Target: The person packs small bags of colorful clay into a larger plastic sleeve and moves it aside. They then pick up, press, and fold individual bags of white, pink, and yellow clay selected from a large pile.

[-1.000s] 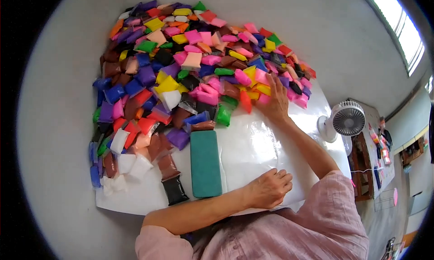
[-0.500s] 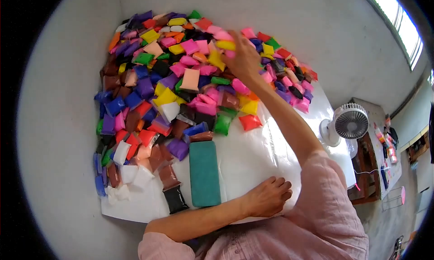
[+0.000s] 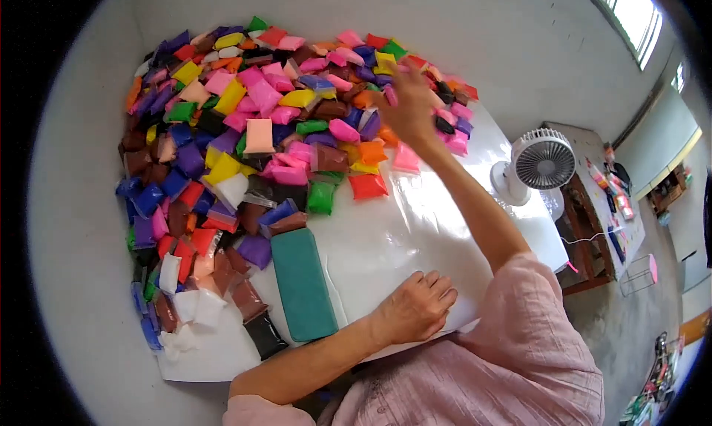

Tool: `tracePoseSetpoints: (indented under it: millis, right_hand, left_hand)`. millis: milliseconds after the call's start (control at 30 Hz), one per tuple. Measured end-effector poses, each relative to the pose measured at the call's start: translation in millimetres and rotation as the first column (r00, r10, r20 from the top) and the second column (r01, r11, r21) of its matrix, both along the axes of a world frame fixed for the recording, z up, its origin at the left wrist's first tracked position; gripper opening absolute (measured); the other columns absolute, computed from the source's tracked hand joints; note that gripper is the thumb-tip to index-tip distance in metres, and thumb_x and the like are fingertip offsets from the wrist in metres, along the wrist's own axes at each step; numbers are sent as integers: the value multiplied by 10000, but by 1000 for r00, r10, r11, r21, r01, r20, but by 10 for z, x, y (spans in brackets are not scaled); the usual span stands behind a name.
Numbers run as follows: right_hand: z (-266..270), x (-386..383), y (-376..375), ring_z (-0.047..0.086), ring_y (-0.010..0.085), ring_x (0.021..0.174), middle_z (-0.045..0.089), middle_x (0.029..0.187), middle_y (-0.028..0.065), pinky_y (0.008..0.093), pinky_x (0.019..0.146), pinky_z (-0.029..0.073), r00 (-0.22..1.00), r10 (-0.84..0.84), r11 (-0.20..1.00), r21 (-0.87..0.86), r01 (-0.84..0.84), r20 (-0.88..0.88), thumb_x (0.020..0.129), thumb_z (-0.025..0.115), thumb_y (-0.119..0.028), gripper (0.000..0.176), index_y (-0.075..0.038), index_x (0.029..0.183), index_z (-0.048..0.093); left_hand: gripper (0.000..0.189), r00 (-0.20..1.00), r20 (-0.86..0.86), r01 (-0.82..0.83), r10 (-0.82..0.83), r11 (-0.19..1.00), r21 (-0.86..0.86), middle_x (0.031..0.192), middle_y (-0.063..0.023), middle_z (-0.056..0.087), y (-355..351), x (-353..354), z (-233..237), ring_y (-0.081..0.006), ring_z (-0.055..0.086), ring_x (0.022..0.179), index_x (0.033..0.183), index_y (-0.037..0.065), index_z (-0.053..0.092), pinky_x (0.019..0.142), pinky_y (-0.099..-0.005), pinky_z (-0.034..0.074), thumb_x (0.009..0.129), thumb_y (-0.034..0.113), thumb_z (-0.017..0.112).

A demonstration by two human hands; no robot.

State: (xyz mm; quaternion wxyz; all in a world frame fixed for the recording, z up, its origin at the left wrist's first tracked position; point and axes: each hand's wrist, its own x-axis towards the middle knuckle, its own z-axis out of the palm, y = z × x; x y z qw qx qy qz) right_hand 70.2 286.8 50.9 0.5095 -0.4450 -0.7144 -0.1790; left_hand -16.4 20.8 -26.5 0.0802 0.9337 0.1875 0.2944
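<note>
My right hand (image 3: 409, 109) reaches over the right part of a large heap of small colourful soft packets (image 3: 265, 97). Its fingers look stretched and apart, slightly blurred, with nothing visible held. Close to them are a yellow packet (image 3: 384, 63) and an orange packet (image 3: 365, 98). My left hand (image 3: 417, 305) rests curled on the white tabletop (image 3: 371, 252) near the front edge; its fingertips are hidden, so I cannot see if anything is inside. Left of that hand lies a teal rectangular block (image 3: 303, 285), its lower end beside my left forearm.
A white fan (image 3: 544, 161) stands at the table's right edge. Black (image 3: 265, 335) and brown (image 3: 248, 301) packets lie left of the block. Walls border the heap at the left and back. Further right is another table (image 3: 593, 174) with assorted items.
The view has shifted, moving the scene leftward. My right hand has moved right over the heap, and several packets near it have been displaced. My left hand stays curled on the table.
</note>
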Motion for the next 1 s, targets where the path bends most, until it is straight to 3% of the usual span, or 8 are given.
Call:
tracePoseSetpoints:
  millis: [67, 133, 233, 333, 467, 633, 833, 1000]
  right_hand:
    - [-249, 697, 72, 454, 412, 1264, 533, 1301, 203, 505, 995, 423, 997, -75, 996, -40, 75, -11, 773, 772, -379, 708, -108, 1368, 500]
    - [-550, 1141, 219, 427, 423, 1289, 476, 1373, 206, 541, 1011, 395, 922, -385, 903, -191, 384, 35, 749, 764, -519, 820, -180, 1424, 442]
    - [-607, 1277, 260, 383, 423, 1333, 409, 1449, 197, 584, 1034, 342, 875, -481, 667, -669, 328, -50, 707, 710, -684, 907, -267, 1451, 401]
    - [-635, 1170, 323, 326, 444, 1360, 387, 1453, 212, 591, 1030, 312, 895, -417, 573, -719, 393, 157, 616, 662, -818, 1065, -274, 1481, 363]
    - [-818, 1010, 440, 433, 447, 1265, 447, 1391, 212, 563, 1001, 341, 885, -421, 632, -636, 443, 198, 702, 643, -746, 878, -354, 1443, 384]
    - [-882, 862, 415, 539, 407, 1089, 474, 1321, 200, 524, 838, 470, 890, -438, 740, -511, 438, 129, 743, 777, -444, 734, -301, 1379, 438]
    - [-829, 877, 363, 561, 354, 1121, 550, 1206, 160, 450, 907, 479, 937, -332, 846, -405, 346, 106, 728, 769, -273, 578, -199, 1270, 581]
    - [-744, 917, 438, 564, 367, 1115, 536, 1214, 153, 455, 911, 484, 964, -260, 860, -440, 257, 55, 707, 761, -239, 606, -217, 1283, 574]
  left_hand:
    - [195, 1000, -23, -5, 5, 1000, -8, 852, -82, 506, -6, 3, -5, -231, 537, 791, 882, 58, 580, 680, -345, 437, 737, 156, 667]
    - [183, 1000, 5, 5, -5, 1000, -10, 848, -88, 503, -8, 11, -14, -235, 535, 778, 880, 57, 576, 675, -347, 434, 743, 145, 659]
    - [185, 1000, 12, 12, -12, 1000, -20, 843, -90, 502, 1, 0, -7, -238, 536, 781, 886, 57, 576, 671, -350, 433, 746, 145, 658]
    - [188, 1000, 8, 14, -14, 999, -36, 839, -90, 503, -1, -4, -5, -239, 536, 787, 893, 58, 578, 669, -352, 434, 747, 145, 658]
    - [195, 1000, -19, 1, -1, 1000, -24, 841, -85, 505, -1, 11, -8, -236, 538, 790, 902, 60, 582, 669, -351, 433, 747, 148, 659]
    - [209, 1000, -26, -5, 5, 1000, -2, 850, -80, 505, 5, 20, -7, -232, 536, 790, 916, 60, 586, 669, -348, 432, 751, 163, 663]
    - [223, 999, -32, -2, 3, 1000, 4, 854, -81, 502, -4, 10, -3, -234, 534, 793, 938, 57, 591, 670, -348, 432, 758, 169, 662]
    - [207, 1000, 26, 10, -10, 1000, 1, 851, -88, 502, 3, 1, -24, -236, 538, 793, 910, 53, 584, 670, -351, 433, 751, 162, 661]
